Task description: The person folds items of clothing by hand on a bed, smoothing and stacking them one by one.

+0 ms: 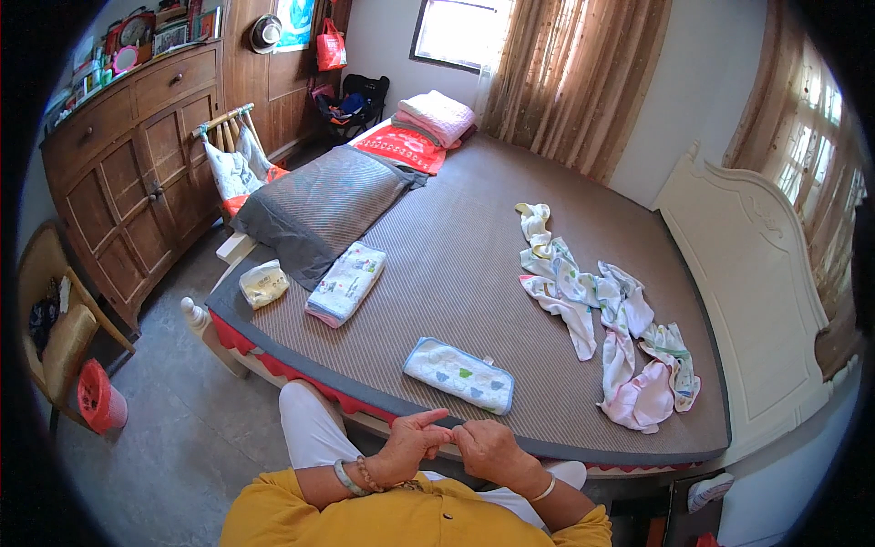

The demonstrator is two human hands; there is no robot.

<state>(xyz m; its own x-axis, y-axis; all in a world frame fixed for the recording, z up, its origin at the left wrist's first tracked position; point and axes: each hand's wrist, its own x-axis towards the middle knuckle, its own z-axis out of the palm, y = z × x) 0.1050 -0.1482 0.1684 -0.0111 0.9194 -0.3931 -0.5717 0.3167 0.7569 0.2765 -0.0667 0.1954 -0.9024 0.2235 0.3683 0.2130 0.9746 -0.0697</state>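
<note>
My left hand [410, 448] and my right hand [493, 450] meet in front of me at the bed's near edge. The left one has its index finger stretched out and holds nothing. Closed fingers of the right hand grip a fingertip of the left. Just beyond them lies a folded white cloth [460, 376] with blue edging and green and blue patches. Farther left is a stack of folded cloths [347, 283], beside a pale yellow and white packet [264, 284]. Crumpled, loose small cloths [565, 273] spread over the right side of the bed.
The bed's striped mat [437, 264] fills the middle. A grey blanket [328, 201] and folded pink bedding [437, 117] lie at the far left. A cream headboard [756, 246] stands right. Left are a wooden cabinet [137, 155], a chair [73, 337] and a red-lined bin [102, 401].
</note>
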